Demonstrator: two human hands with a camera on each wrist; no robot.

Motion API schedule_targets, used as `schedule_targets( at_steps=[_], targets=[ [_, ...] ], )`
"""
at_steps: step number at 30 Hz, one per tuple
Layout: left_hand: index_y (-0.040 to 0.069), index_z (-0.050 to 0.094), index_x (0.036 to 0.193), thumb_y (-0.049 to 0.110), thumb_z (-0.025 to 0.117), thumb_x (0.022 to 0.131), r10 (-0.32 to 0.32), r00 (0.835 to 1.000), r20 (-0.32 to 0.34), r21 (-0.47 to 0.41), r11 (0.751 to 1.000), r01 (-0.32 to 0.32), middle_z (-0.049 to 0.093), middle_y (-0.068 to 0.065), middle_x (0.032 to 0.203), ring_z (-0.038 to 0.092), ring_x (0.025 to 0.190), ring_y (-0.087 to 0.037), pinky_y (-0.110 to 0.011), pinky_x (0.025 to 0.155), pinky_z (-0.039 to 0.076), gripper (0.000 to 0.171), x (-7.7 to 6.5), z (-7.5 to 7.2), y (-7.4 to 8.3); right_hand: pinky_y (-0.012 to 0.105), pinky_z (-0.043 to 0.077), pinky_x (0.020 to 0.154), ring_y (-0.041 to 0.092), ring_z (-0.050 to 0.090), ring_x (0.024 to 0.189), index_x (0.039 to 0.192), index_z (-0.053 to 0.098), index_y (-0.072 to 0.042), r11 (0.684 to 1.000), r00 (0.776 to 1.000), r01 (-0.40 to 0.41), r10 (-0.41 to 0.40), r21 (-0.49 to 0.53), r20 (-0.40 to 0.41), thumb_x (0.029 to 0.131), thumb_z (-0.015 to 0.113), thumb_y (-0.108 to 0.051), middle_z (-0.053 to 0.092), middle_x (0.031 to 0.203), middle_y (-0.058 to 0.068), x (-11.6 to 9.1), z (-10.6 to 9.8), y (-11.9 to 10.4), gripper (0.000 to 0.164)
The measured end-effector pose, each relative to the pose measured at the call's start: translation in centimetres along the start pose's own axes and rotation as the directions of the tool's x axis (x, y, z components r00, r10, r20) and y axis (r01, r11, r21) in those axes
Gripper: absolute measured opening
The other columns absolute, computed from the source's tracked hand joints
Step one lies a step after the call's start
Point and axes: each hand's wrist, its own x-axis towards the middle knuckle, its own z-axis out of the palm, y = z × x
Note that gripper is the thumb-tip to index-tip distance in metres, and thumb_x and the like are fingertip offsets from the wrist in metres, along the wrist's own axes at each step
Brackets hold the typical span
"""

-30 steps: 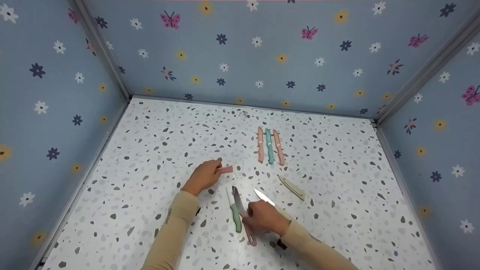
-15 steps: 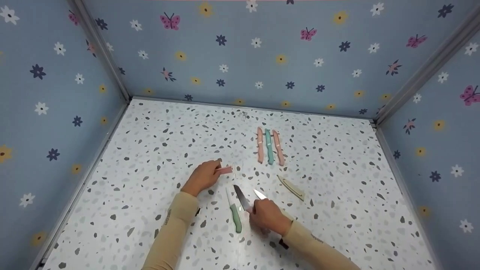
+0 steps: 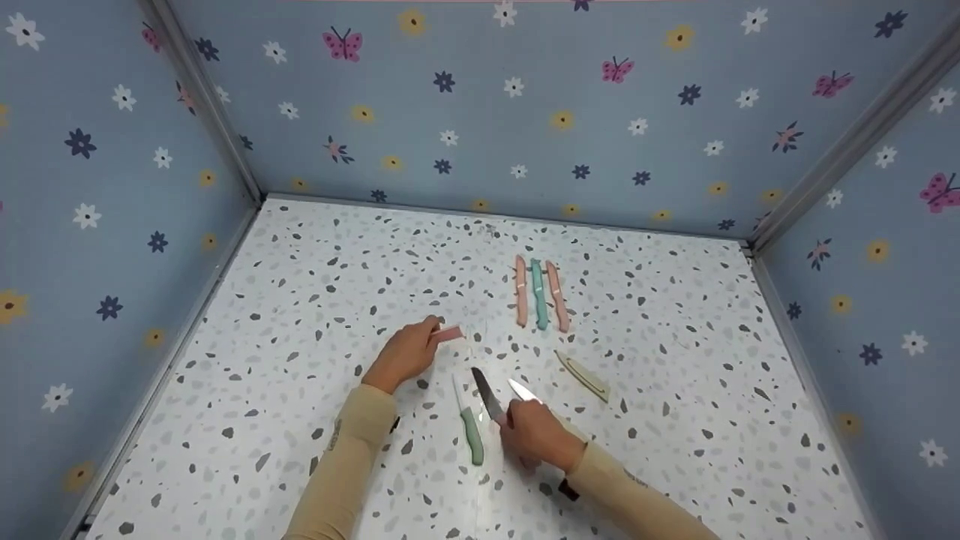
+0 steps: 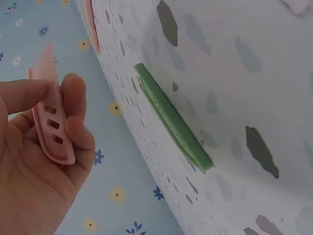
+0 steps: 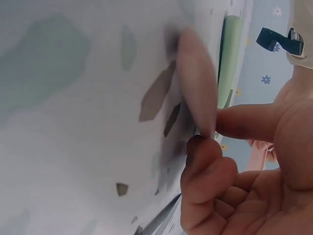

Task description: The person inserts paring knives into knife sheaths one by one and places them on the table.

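Observation:
My left hand (image 3: 403, 354) pinches a pink knife sheath (image 4: 51, 112) with slots along its side, raised above the table in the left wrist view. In my right hand (image 3: 541, 435) is a knife by its pink handle (image 5: 197, 78); its bare blade (image 3: 487, 394) points forward and left. Just left of that blade lies a green-handled knife (image 3: 472, 439), also bare. A second blade (image 3: 523, 390) and part of a cream handle (image 3: 568, 426) show from beneath the right hand. A green sheath (image 4: 173, 120) rests on the table in the left wrist view.
A cream sheath (image 3: 583, 376) lies to the right of the hands. Farther back, two pink knives (image 3: 520, 292) and a teal knife (image 3: 538, 294) lie side by side. Flowered blue panels (image 3: 480, 97) wall the speckled table (image 3: 675, 315) at the back and both sides.
My right hand has taken the pink-handled knife up and now covers its handle; the blade has shifted slightly right. The pink sheath in my left hand has moved slightly up and tilted.

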Motion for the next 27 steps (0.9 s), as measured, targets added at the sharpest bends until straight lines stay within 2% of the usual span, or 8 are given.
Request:
schedule_targets(
  at_steps=[5,10,16,21,27],
  targets=[
    [0.009,0.052,0.107,0.022,0.044,0.102,0.001,1.000,-0.001,0.002,1.000,-0.001,0.058,-0.006,0.081,0.050,0.066,-0.019,-0.038,0.065,0.044,0.016,0.0,0.0,0.0,0.028,0.043,0.047,0.011,0.050,0.051,0.082,0.056,-0.007,0.997,0.999,0.039,-0.039,0.063,-0.011,0.095,0.053,-0.019,0.052,0.064,0.000,0.0,-1.0,0.3,0.018],
    [0.010,0.054,0.109,0.016,0.044,0.100,0.015,1.000,-0.008,0.009,1.000,-0.015,0.060,-0.006,0.085,0.051,0.068,-0.018,-0.037,0.067,0.044,0.015,0.0,0.1,0.1,0.029,0.042,0.052,0.012,0.049,0.057,0.087,0.054,-0.007,0.993,0.996,0.062,-0.055,0.099,-0.066,0.099,0.048,-0.023,0.052,0.068,0.000,0.1,-3.3,0.7,0.020],
    [0.014,0.052,0.087,0.021,0.045,0.101,0.038,0.999,0.009,-0.039,0.999,-0.037,0.048,-0.001,0.067,0.045,0.061,-0.017,-0.033,0.059,0.038,0.016,0.0,-0.1,0.9,0.029,0.040,0.055,0.011,0.046,0.060,0.092,0.048,-0.007,0.987,0.978,0.157,-0.149,0.047,-0.146,0.103,0.041,-0.022,0.049,0.070,-0.002,0.4,-6.4,2.3,0.019],
    [0.015,0.052,0.084,0.025,0.046,0.101,0.057,0.998,0.023,-0.066,0.996,-0.055,0.042,0.002,0.063,0.041,0.057,-0.014,-0.031,0.056,0.036,0.020,0.1,-0.1,1.8,0.028,0.037,0.051,0.010,0.041,0.054,0.095,0.045,-0.007,0.973,0.961,0.230,-0.222,0.025,-0.167,0.103,0.041,-0.019,0.044,0.066,-0.003,0.6,-8.6,3.5,0.015],
    [0.015,0.051,0.080,0.027,0.046,0.101,0.063,0.997,0.047,-0.105,0.993,-0.057,0.040,0.002,0.062,0.040,0.055,-0.013,-0.030,0.054,0.035,0.024,0.3,0.0,2.8,0.028,0.033,0.048,0.008,0.037,0.049,0.091,0.050,-0.011,0.976,0.952,0.214,-0.214,-0.026,-0.220,0.101,0.045,-0.022,0.042,0.060,-0.005,0.9,-10.4,3.9,0.015]
  ],
)
